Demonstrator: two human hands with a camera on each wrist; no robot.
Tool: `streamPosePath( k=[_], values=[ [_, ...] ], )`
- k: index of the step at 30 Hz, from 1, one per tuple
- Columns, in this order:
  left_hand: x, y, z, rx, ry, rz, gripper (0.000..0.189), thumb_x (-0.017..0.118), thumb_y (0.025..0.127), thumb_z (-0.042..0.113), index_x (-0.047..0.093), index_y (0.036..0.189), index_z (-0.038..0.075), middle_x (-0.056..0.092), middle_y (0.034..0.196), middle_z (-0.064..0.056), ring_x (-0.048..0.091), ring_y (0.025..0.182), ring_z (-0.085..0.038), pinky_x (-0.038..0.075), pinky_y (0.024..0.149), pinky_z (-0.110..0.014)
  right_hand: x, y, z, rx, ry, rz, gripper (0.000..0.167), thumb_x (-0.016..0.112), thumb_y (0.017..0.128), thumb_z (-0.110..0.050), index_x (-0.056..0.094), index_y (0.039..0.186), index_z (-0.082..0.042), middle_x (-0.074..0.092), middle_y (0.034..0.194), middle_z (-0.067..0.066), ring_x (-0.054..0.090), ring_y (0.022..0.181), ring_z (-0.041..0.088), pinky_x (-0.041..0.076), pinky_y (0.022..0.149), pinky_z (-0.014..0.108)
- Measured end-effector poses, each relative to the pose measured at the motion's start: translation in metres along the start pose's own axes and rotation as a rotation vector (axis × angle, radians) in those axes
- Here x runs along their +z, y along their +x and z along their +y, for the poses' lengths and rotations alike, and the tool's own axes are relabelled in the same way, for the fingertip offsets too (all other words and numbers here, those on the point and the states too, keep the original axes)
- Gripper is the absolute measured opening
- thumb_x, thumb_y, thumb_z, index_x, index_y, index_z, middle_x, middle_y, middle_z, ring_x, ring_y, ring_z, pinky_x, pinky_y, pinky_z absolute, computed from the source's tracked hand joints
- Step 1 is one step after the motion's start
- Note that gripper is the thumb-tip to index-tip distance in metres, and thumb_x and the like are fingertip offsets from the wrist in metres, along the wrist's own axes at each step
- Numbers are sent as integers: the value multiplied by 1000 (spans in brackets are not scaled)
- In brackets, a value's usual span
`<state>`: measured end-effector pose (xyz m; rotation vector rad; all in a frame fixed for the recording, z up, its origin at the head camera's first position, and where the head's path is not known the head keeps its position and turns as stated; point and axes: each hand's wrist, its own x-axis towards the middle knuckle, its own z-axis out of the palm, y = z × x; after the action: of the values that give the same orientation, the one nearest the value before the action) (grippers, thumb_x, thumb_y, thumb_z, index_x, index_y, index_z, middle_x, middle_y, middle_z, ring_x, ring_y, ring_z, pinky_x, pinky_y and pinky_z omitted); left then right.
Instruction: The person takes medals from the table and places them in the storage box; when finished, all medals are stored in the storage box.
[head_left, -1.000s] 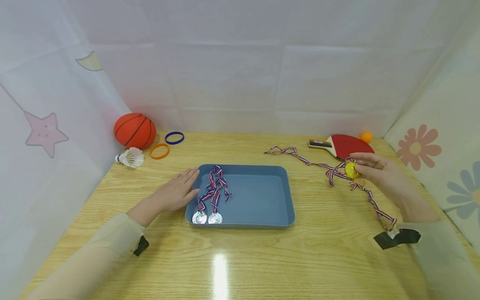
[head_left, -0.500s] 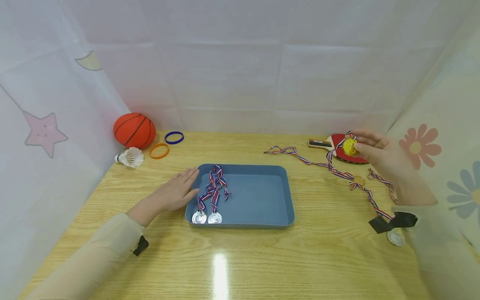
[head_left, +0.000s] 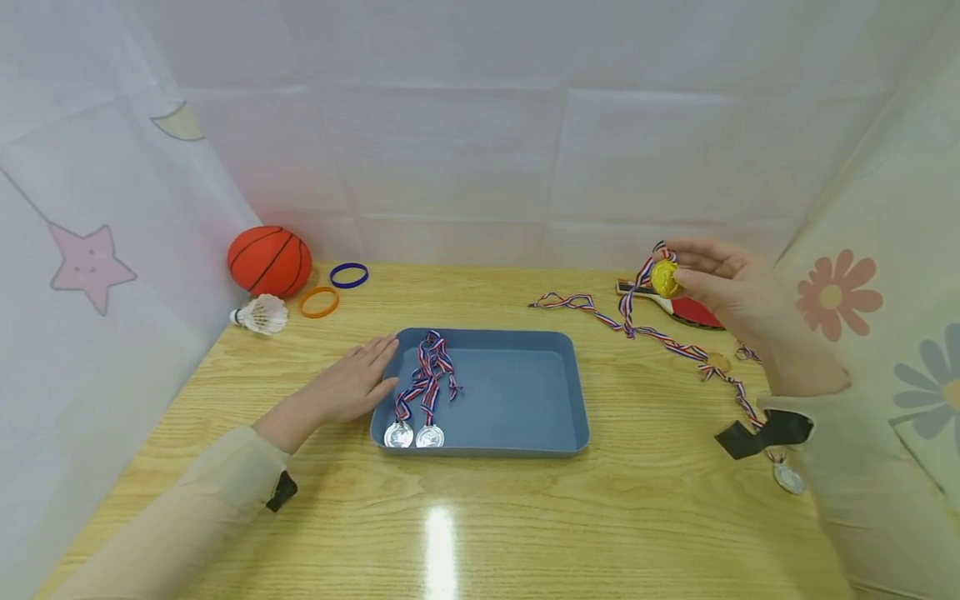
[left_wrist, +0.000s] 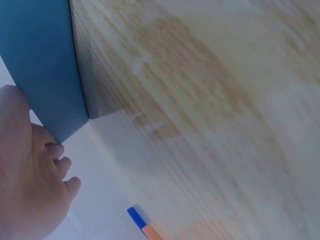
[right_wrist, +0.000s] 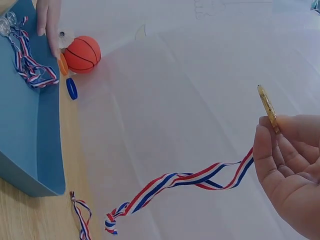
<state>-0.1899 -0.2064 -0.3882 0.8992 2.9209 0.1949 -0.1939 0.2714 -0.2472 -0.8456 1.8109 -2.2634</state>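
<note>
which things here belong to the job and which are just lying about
Likely part of the job:
gold medal held in the right grip
blue-grey tray
two silver medals in it
loose gold-toned medal
loose silver medal

Apparently just lying about:
basketball
shuttlecock
orange ring
dark blue ring
red paddle

We've got one gold medal (head_left: 666, 279) pinched in the right hand (head_left: 727, 275), raised above the table (head_left: 637, 517), edge-on in the right wrist view. Its red-white-blue ribbon (head_left: 627, 308) hangs down, slightly twisted, knotted at the end. We see the blue-grey tray (head_left: 517, 396) flat: rectangular, low-walled, rounded corners; left hand (head_left: 352, 383) rests at its left edge. Inside, left side: two silver medals (head_left: 430, 437) side by side near the front wall, ribbons bunched behind.
</note>
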Motion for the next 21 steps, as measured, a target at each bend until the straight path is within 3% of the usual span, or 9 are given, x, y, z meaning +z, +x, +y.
streamPosePath(
  k=[11, 14, 18, 21],
  values=[
    [1, 0, -1, 3, 4, 11, 62, 39, 98, 32, 20, 142, -8, 18, 148, -23, 15, 135, -38, 15, 107, -50, 39, 23, 28, 116, -190, -54, 33, 52, 91, 4, 58, 122, -5, 62, 108, 5, 60, 84, 16, 51, 76, 27],
    [1, 0, -1, 4, 3, 12, 62, 39, 98, 32, 21, 142, -8, 18, 148, -23, 15, 135, -38, 16, 107, -50, 48, 30, 40, 154, -214, -74, 32, 55, 90, 1, 58, 121, -7, 61, 107, 8, 59, 83, 17, 50, 68, 24],
    [0, 0, 0, -4, 1, 0, 62, 39, 98, 32, 20, 143, -7, 18, 148, -22, 14, 135, -38, 15, 107, -50, 62, 39, 60, 200, -210, -100, 34, 56, 89, 1, 55, 123, -1, 57, 114, 14, 58, 88, 20, 50, 68, 26],
    [-1, 0, 1, -10, 0, -2, 62, 40, 98, 31, 20, 143, -7, 18, 148, -22, 14, 135, -38, 15, 107, -51, 75, 46, 72, 231, -241, -119, 36, 56, 89, 1, 51, 125, 4, 53, 121, 17, 56, 93, 22, 51, 77, 33]
  ],
)
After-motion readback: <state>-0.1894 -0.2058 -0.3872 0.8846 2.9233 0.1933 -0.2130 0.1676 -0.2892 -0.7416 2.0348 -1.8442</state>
